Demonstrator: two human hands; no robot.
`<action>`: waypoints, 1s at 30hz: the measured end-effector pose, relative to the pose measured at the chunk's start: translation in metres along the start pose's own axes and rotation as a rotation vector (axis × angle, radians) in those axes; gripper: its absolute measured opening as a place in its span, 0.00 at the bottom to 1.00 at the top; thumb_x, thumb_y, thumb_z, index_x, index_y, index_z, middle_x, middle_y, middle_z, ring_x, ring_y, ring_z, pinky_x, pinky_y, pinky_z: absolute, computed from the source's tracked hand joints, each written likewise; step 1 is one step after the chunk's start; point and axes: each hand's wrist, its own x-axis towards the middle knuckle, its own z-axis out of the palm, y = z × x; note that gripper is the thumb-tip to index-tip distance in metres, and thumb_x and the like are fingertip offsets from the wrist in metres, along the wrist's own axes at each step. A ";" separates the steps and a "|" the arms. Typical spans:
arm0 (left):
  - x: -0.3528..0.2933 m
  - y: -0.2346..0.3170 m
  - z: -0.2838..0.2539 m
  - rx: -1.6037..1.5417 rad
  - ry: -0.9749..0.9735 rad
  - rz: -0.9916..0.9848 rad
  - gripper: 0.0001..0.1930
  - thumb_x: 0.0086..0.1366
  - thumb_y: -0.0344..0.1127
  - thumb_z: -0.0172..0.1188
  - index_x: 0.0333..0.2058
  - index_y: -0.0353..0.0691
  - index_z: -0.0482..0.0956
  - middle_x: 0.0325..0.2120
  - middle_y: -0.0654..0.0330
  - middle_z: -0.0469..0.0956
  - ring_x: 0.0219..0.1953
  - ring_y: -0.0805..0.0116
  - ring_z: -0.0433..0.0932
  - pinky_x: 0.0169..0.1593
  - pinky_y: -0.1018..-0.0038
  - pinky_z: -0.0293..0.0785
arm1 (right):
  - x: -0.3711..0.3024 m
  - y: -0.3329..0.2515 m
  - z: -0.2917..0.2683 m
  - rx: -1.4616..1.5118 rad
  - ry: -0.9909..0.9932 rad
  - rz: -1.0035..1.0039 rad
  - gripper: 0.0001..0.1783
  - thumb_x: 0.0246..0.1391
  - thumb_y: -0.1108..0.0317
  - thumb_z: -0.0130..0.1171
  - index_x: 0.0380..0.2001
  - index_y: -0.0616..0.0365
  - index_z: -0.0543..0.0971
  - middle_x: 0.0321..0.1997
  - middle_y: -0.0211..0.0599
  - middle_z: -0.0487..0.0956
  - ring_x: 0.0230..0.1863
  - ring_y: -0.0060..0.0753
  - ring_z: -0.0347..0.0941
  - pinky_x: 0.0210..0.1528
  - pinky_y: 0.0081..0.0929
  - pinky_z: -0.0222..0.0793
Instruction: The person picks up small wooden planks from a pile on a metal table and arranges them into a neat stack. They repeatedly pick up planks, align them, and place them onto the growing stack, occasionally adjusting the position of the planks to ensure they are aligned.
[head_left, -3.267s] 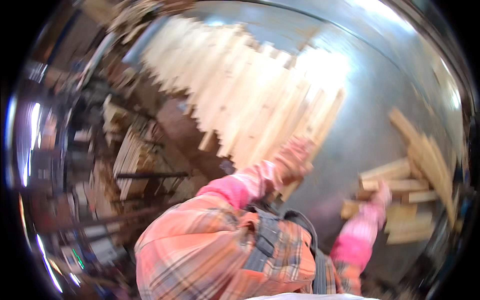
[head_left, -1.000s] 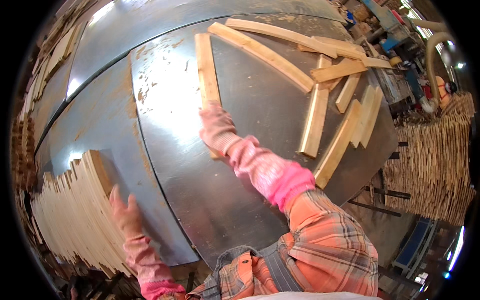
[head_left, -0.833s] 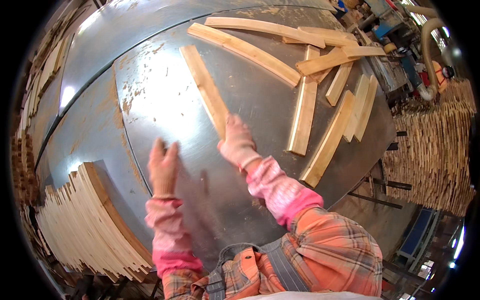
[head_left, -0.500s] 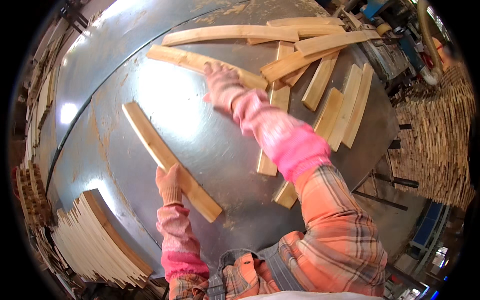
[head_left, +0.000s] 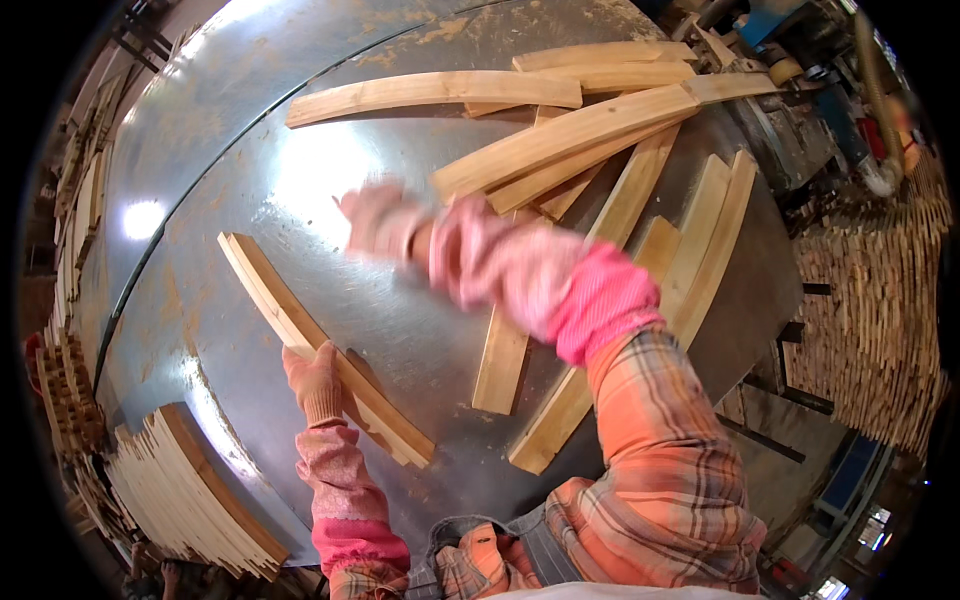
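On the left of a metal-topped table, my left hand (head_left: 316, 380), in a glove with a ribbed cuff, is closed round a curved wooden slat (head_left: 290, 312). The slat is tipped so that its top and one side show, and its near end points toward my body. My right hand (head_left: 385, 222) is over the middle of the table, smeared by motion, and its fingers cannot be made out. Nothing can be seen in it. Just right of it, a curved slat (head_left: 560, 138) lies across a loose heap of similar pieces.
More slats (head_left: 690, 240) lie at the right of the table (head_left: 420, 320). A tight stack of slats (head_left: 190, 490) stands at the near left edge. Machinery (head_left: 790, 110) is at the far right, with a large wood stack (head_left: 870, 320) below it.
My right hand has left the slat it touched and moved left and nearer. That slat is gone from its spot; another now tops the heap. My left hand has tipped its slat.
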 end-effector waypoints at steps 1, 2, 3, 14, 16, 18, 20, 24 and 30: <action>-0.004 0.007 0.002 -0.063 -0.015 -0.019 0.24 0.61 0.32 0.67 0.55 0.34 0.73 0.42 0.54 0.82 0.38 0.65 0.80 0.43 0.67 0.78 | 0.024 0.031 -0.030 -0.194 0.095 0.053 0.24 0.56 0.57 0.65 0.50 0.62 0.79 0.47 0.56 0.82 0.48 0.52 0.82 0.48 0.53 0.80; -0.006 0.011 0.002 -0.128 -0.020 -0.040 0.23 0.61 0.31 0.66 0.54 0.34 0.73 0.41 0.54 0.82 0.38 0.65 0.81 0.43 0.67 0.78 | 0.041 0.064 -0.066 -0.389 0.189 0.095 0.31 0.53 0.55 0.68 0.57 0.59 0.75 0.52 0.53 0.81 0.54 0.52 0.80 0.53 0.55 0.77; -0.007 0.009 -0.002 -0.068 -0.001 -0.069 0.26 0.60 0.30 0.67 0.56 0.34 0.72 0.43 0.53 0.82 0.40 0.64 0.81 0.45 0.67 0.79 | 0.053 0.092 -0.094 -0.584 0.283 0.132 0.39 0.51 0.54 0.71 0.64 0.56 0.71 0.57 0.50 0.79 0.60 0.51 0.77 0.57 0.58 0.75; 0.001 0.003 -0.002 -0.178 0.004 -0.101 0.21 0.58 0.27 0.67 0.51 0.37 0.75 0.35 0.57 0.82 0.32 0.67 0.81 0.34 0.70 0.79 | -0.004 0.064 0.010 -0.624 -0.268 0.288 0.36 0.42 0.65 0.77 0.56 0.63 0.76 0.50 0.54 0.85 0.52 0.56 0.82 0.44 0.61 0.80; -0.005 0.024 0.013 -0.199 -0.150 -0.129 0.17 0.58 0.27 0.65 0.46 0.38 0.75 0.31 0.57 0.80 0.28 0.68 0.79 0.30 0.70 0.76 | -0.044 0.085 0.025 -0.459 -0.192 0.220 0.32 0.43 0.65 0.70 0.53 0.64 0.76 0.45 0.56 0.84 0.49 0.56 0.83 0.45 0.56 0.79; -0.006 0.024 0.009 -0.059 -0.114 -0.079 0.18 0.57 0.35 0.65 0.45 0.38 0.75 0.32 0.55 0.79 0.32 0.62 0.79 0.34 0.64 0.78 | -0.092 0.075 0.016 -0.099 -0.152 0.122 0.28 0.43 0.63 0.65 0.50 0.62 0.77 0.44 0.57 0.84 0.49 0.53 0.83 0.51 0.43 0.78; 0.018 0.040 -0.011 0.138 -0.070 -0.094 0.27 0.55 0.43 0.68 0.49 0.33 0.74 0.40 0.43 0.82 0.44 0.50 0.83 0.49 0.59 0.80 | -0.093 0.065 0.011 0.081 -0.133 0.219 0.41 0.43 0.61 0.64 0.66 0.51 0.73 0.49 0.52 0.84 0.51 0.50 0.81 0.54 0.41 0.76; 0.010 0.008 -0.050 0.211 -0.140 -0.203 0.30 0.54 0.44 0.70 0.51 0.31 0.74 0.46 0.43 0.81 0.48 0.49 0.83 0.52 0.59 0.80 | -0.108 0.034 0.038 0.162 -0.036 0.285 0.37 0.52 0.55 0.62 0.67 0.43 0.72 0.55 0.42 0.83 0.58 0.45 0.79 0.60 0.40 0.72; 0.013 -0.060 -0.109 0.394 -0.068 -0.034 0.27 0.53 0.41 0.67 0.49 0.30 0.77 0.44 0.37 0.82 0.50 0.39 0.82 0.53 0.57 0.80 | -0.122 -0.094 0.078 0.457 -0.157 0.184 0.28 0.56 0.54 0.66 0.57 0.56 0.80 0.42 0.35 0.83 0.41 0.30 0.77 0.46 0.31 0.75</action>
